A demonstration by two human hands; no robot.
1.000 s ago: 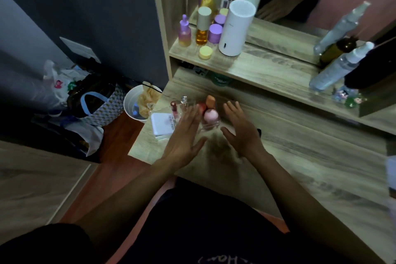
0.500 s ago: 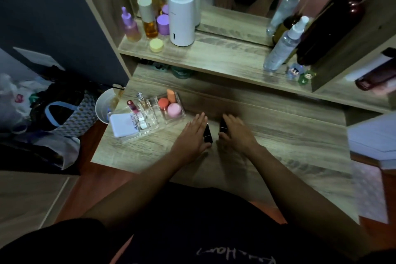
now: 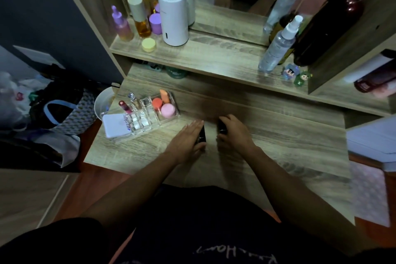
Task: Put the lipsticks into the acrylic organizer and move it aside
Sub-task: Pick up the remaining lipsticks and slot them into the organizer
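Note:
The clear acrylic organizer (image 3: 147,123) stands at the left of the wooden vanity table (image 3: 289,135). It holds a red lipstick (image 3: 124,106), a clear-capped tube (image 3: 133,98), an orange puff (image 3: 157,103), a pink puff (image 3: 168,110) and a white compact (image 3: 116,124). To its right, my left hand (image 3: 185,142) lies low on the table with a black lipstick (image 3: 201,135) between thumb and forefinger. A hand's width further right, my right hand (image 3: 234,135) curls its fingers around a second black lipstick (image 3: 222,127).
The shelf behind carries a white cylinder (image 3: 173,15), several bottles (image 3: 140,17), a yellow jar (image 3: 148,44) and spray bottles (image 3: 278,45), with a mirror behind it. A white bucket (image 3: 102,103) and bags (image 3: 57,111) sit on the floor at the left table edge.
A second ago both hands were at the organizer. They have since moved right to the two black lipsticks on the table and closed around them; the organizer stays at the left.

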